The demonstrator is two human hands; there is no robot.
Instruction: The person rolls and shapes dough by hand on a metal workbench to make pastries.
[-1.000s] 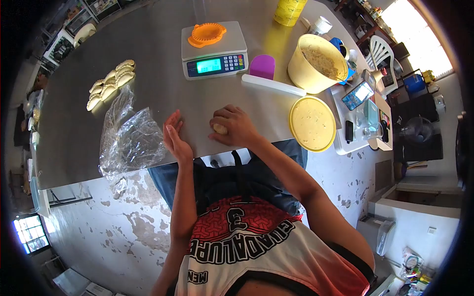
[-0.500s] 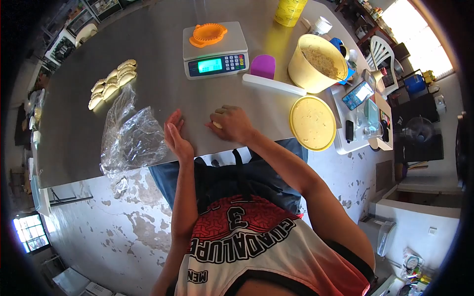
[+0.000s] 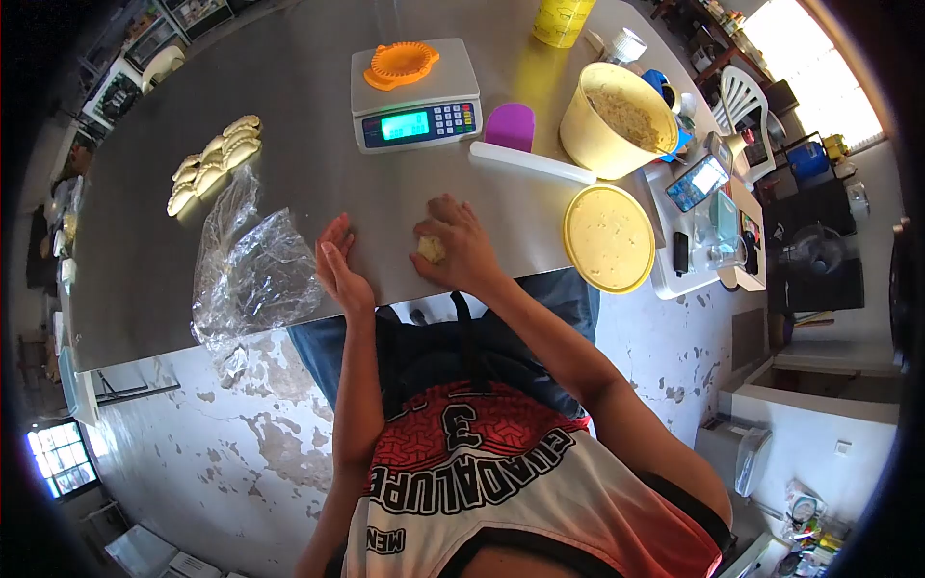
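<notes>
On the metal table, a small piece of dough sits under my right hand, whose thumb and fingers curve around it. My left hand rests on its edge near the table's front, fingers extended, holding nothing. Beside it lies a crumpled clear plastic bag. Several crimped dough turnovers are grouped at the left. Beyond my hands, an orange dough press lies open on a digital scale with a lit display.
At the right stand a yellow tub of filling and its round lid. A purple scraper and a long white bar lie nearby. Farther out are a phone, a white tray and a yellow container.
My right hand has opened a little and shifted slightly right, so more of the dough shows. My left hand stays almost where it was. The view has moved slightly.
</notes>
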